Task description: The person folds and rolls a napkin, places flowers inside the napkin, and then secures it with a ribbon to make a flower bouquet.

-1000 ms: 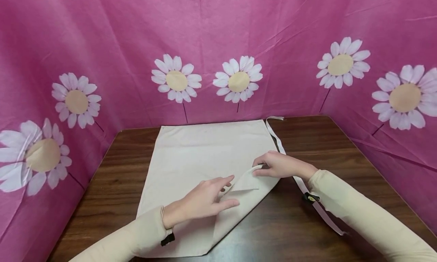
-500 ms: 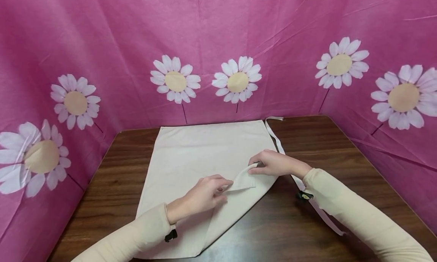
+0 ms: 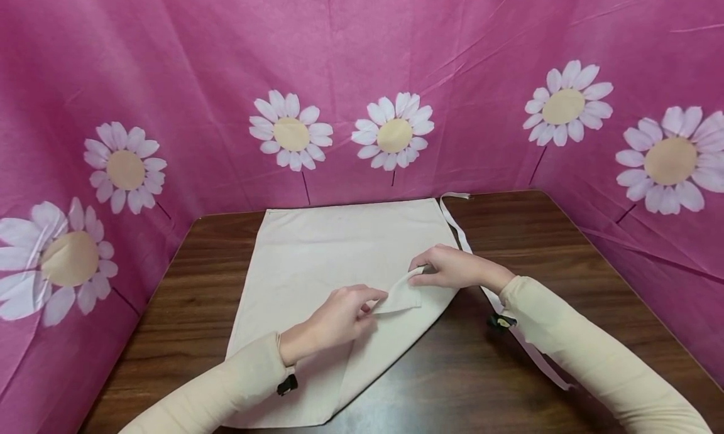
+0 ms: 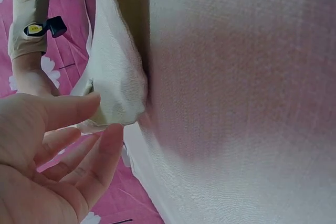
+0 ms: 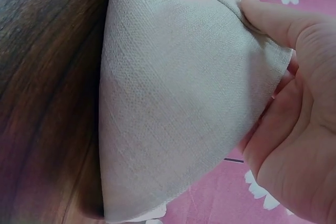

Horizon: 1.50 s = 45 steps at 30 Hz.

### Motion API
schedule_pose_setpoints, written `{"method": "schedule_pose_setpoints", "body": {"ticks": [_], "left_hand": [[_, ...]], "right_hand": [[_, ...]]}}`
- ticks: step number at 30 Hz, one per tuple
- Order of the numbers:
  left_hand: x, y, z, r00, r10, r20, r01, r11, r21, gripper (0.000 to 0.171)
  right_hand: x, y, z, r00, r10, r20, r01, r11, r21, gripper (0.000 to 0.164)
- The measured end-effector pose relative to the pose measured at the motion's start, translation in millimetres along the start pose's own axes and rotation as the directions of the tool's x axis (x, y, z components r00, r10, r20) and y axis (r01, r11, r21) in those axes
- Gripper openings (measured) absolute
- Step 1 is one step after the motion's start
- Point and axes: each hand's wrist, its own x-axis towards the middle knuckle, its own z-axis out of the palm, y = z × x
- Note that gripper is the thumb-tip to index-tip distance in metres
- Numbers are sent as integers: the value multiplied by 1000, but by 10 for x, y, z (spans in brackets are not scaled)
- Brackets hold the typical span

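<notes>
A large cream cloth with stitched edges lies spread over the table, its near right part folded up and over. My right hand pinches the raised edge of the fold between thumb and fingers; the right wrist view shows the thumb on top of the cloth edge. Just left of it, my left hand pinches the corner of the lifted flap. In the left wrist view that flap corner sits between thumb and index finger, the other fingers loosely bent beneath.
A white strap runs from the cloth's far right corner down the right side, passing under my right forearm. The brown wooden table has a pink flowered curtain around its back and sides.
My left hand has gone from spread fingers beside the flap to pinching its corner. The right hand, still holding the edge, has shifted slightly left and away from me.
</notes>
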Motion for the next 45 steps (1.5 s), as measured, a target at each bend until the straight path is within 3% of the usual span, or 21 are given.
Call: {"method": "schedule_pose_setpoints", "body": {"ticks": [5,13,21,33,40,45], "left_hand": [[26,-1,-15,999,-12,-45,11,1000,-8,41],[30,-30,10,992,44,-120,-35,997,72,25],[47,-76,34,984,30,-175,-17,997,77,20],[119,-130,-2,984,23,-176,-14,998,56,16],[112,-157,-32,985,-16,-174,26,998,55,11],[160,-154,-17,986,-39,-164,40,999,5,9]], "right_hand": [[31,-38,-29,1000,3,4,-3,1000,14,10],[65,-52,-68,1000,-16,-1,16,1000,12,13],[76,19,-54,1000,-12,12,12,999,38,17],[177,-8,-32,1000,-7,25,6,999,50,20],[235,20,13,999,4,44,-8,997,70,22],[172,53,-6,999,24,39,-27,996,82,21]]}}
